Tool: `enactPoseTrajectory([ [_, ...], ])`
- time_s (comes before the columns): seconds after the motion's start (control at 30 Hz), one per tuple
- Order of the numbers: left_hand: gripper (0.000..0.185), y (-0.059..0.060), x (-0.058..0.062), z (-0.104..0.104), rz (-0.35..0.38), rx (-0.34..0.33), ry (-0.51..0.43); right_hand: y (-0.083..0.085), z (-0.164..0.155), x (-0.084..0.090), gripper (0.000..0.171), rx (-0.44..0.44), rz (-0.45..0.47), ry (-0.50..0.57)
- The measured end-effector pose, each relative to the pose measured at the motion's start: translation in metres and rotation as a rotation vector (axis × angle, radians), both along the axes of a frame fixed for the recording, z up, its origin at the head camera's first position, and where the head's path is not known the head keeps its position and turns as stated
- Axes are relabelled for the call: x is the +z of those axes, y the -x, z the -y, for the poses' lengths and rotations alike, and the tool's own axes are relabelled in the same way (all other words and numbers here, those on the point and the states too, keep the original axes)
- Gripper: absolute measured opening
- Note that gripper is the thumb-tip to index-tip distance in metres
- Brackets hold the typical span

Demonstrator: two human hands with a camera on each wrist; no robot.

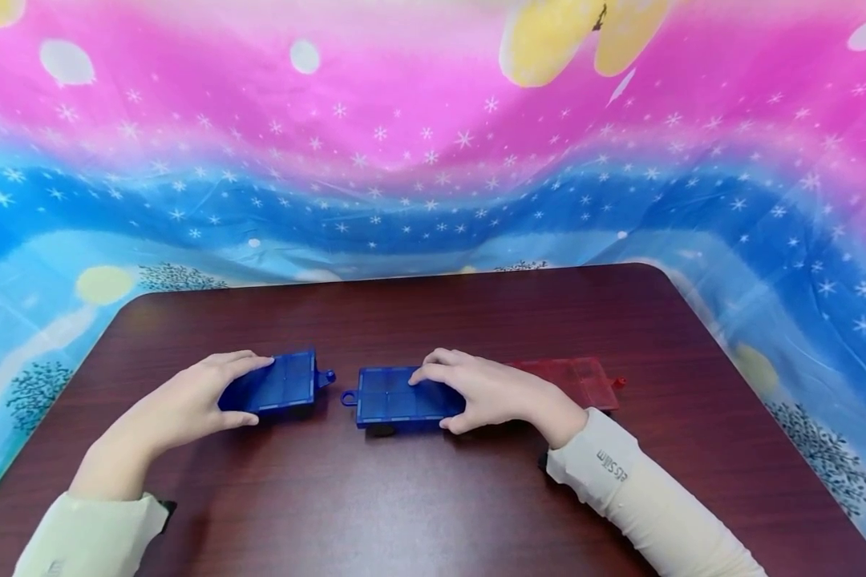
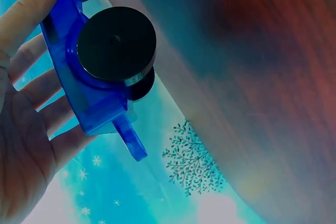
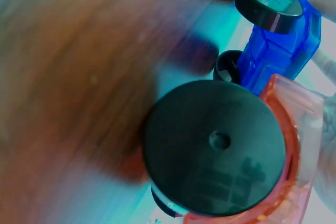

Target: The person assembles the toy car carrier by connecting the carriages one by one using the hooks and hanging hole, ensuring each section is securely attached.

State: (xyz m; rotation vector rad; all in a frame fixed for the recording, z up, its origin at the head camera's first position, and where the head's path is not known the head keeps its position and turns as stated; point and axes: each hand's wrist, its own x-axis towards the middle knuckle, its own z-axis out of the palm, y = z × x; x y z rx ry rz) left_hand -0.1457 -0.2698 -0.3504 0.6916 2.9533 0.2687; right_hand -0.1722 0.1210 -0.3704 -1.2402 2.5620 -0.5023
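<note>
In the head view, my left hand (image 1: 188, 401) grips the left end of a translucent blue toy wagon (image 1: 289, 381), thumb on the near side and fingers on the far side. A peg-like coupler (image 1: 325, 377) sticks out from its right end. My right hand (image 1: 491, 389) holds a second blue wagon (image 1: 390, 393) by its right part. The ring coupler (image 1: 349, 397) of that wagon faces the peg across a small gap. Behind the right hand lies a translucent red wagon (image 1: 584, 385), partly hidden. Black wheels (image 2: 115, 43) show under the left wagon in the left wrist view.
All three wagons are in a row across a dark reddish-brown table (image 1: 404, 513). A pink and blue snowflake-printed cloth (image 1: 433, 144) hangs behind the table and down its sides. In the right wrist view, a large black wheel (image 3: 215, 145) sits under the red wagon.
</note>
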Motion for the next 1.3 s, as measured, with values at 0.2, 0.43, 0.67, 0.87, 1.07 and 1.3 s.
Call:
enactPoseTrajectory([
  [0.2,0.073,-0.01,-0.003,-0.001,0.024,0.008,0.009,-0.001,0.001,0.002,0.058,-0.005,0.01,-0.006],
  [0.43,0.072,-0.016,-0.004,-0.003,-0.001,-0.032,-0.001,-0.001,0.002,0.003,0.057,-0.006,0.017,0.006],
  [0.67,0.071,-0.018,-0.007,-0.011,0.009,-0.044,-0.004,0.001,0.0,0.001,0.057,-0.004,0.015,0.015],
  [0.87,0.07,-0.018,-0.006,-0.016,-0.004,-0.055,-0.007,0.001,0.0,0.001,0.057,-0.01,0.025,0.012],
  [1.07,0.07,-0.017,-0.007,-0.019,-0.002,-0.063,-0.009,0.002,0.001,0.0,0.058,-0.009,0.024,0.0],
  [1.3,0.07,-0.017,-0.011,-0.019,-0.014,-0.072,-0.007,0.001,0.002,0.001,0.058,-0.008,0.021,-0.012],
])
